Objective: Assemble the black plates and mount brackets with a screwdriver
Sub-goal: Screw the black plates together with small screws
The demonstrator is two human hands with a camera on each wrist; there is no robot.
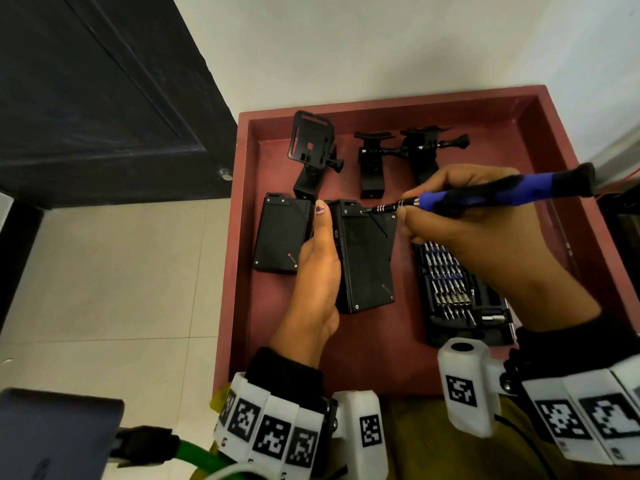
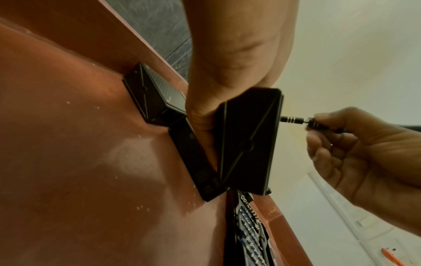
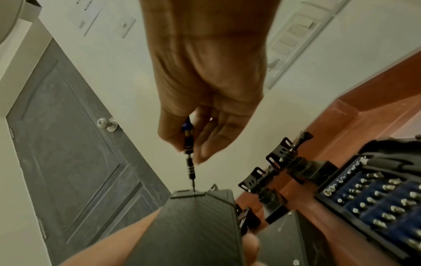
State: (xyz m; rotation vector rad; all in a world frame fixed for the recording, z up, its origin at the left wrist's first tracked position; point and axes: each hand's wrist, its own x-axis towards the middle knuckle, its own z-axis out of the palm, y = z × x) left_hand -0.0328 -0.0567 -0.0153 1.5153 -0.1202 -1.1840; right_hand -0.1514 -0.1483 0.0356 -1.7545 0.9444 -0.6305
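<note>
My left hand (image 1: 317, 261) grips a black plate (image 1: 367, 261) by its left edge and holds it tilted above the red tray (image 1: 381, 358). In the left wrist view the fingers (image 2: 205, 133) wrap under the plate (image 2: 248, 140). My right hand (image 1: 478, 230) pinches a blue and black screwdriver (image 1: 485, 197). Its tip sits on a screw at the plate's far end (image 3: 193, 192). A second black plate (image 1: 280, 233) lies flat to the left. Three black mount brackets (image 1: 313, 143) (image 1: 372, 164) (image 1: 426, 147) stand at the back of the tray.
An open case of screwdriver bits (image 1: 460, 289) lies in the tray under my right wrist. The tray has raised walls (image 1: 571, 161) on all sides. A dark door (image 1: 104, 98) and a tiled floor (image 1: 121, 271) are to the left.
</note>
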